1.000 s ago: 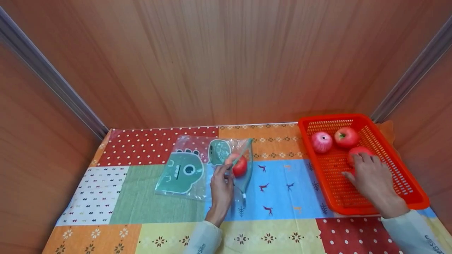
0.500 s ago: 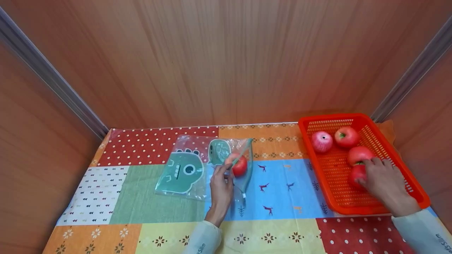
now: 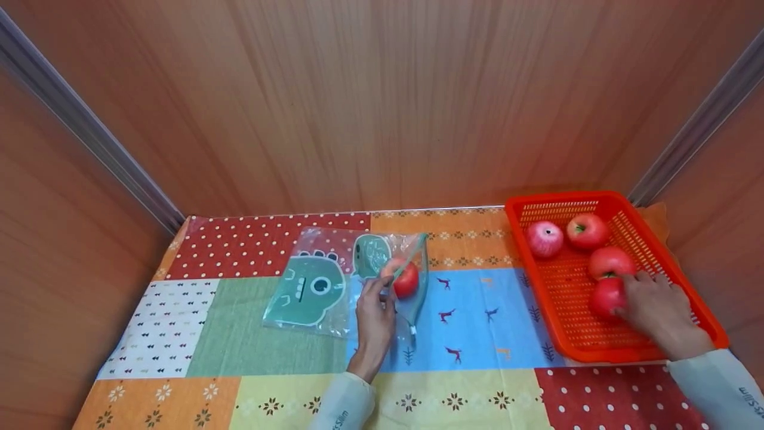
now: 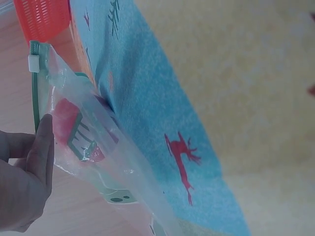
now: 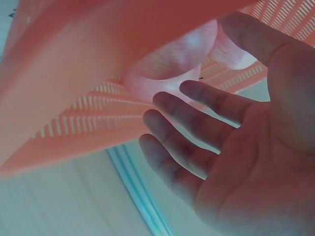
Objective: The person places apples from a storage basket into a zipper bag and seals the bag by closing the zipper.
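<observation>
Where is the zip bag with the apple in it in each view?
Head: zip bag lies centre, on the cloth; the left hand pinches its open edge.
Left wrist: bag fills the left side, lower down.
Right wrist: not in view.
Shared landmark: orange basket.

The right hand point(image 3: 659, 310) covers the right side of the nearest round red apple point(image 3: 606, 297) in the orange plastic mesh basket point(image 3: 573, 334), so the contact of its fingers there cannot be seen. In the right wrist view the basket and apple are blurred, close to the lens. The left hand point(image 4: 24, 182) is cut by the left edge of the left wrist view. The red apple inside the clear zip bag with green dinosaur print point(image 3: 334, 280) is partly hidden behind the print.
</observation>
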Motion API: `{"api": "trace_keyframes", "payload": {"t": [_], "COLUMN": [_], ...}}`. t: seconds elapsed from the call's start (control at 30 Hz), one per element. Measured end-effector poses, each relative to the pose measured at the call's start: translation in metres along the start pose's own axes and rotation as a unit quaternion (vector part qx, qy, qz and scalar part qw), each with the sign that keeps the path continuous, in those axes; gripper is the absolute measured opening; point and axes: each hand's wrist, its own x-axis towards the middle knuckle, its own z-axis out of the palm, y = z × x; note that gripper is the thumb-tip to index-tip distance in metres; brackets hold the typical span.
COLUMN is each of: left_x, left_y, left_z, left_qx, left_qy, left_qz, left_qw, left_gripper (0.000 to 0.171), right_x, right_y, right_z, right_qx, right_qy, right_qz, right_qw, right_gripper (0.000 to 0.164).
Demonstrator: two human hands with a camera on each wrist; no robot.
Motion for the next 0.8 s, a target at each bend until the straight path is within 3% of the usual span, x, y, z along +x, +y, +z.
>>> {"api": "trace_keyframes", "payload": {"t": [0.2,0.47,0.8], "left_x": [0.001,0.000,0.001], "left_y": [-0.001,-0.002,-0.002], "left_z": [0.000,-0.001,-0.001], "left_qx": [0.002,0.003,0.005], "left_qy": [0.001,0.004,0.008], "left_qz": [0.005,0.021,0.015], "left_qw": [1.0000,0.9998,0.9998], "left_gripper": [0.045,0.042,0.043], "right_x": [0.002,0.009,0.013], "right_y": [0.005,0.005,0.001], "right_z": [0.000,0.006,0.010], "right_qx": [0.006,-0.021,-0.013], "right_qy": [-0.025,-0.020,-0.013], "right_qz": [0.007,-0.006,-0.021], "right_qw": [1.000,1.000,1.000], "right_gripper": [0.068,0.070,0.068]}}
